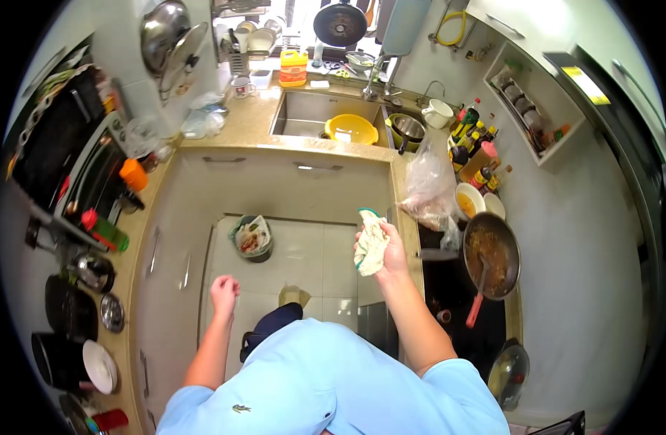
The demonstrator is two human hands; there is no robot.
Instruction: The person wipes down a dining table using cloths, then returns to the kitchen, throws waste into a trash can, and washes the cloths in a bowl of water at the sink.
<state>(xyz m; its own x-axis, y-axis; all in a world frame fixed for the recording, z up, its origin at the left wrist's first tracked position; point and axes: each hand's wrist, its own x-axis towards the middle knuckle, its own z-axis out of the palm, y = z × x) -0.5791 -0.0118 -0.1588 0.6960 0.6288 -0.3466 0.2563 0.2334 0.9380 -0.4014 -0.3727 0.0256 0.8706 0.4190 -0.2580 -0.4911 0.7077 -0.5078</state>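
My right hand is wrapped round a crumpled cream cloth with a teal edge, held up in front of the right-hand counter. My left hand hangs over the floor on the left side, its fingers curled in with nothing visible in them. Ahead of it on the floor stands a small bin with rubbish inside. To the right of the cloth, a frying pan with brown sauce sits on the black hob. A spatula with a red handle rests in the pan.
The sink at the back holds a yellow basin. A plastic bag, a bowl and several sauce bottles crowd the right counter. Pots and a toaster oven line the left counter.
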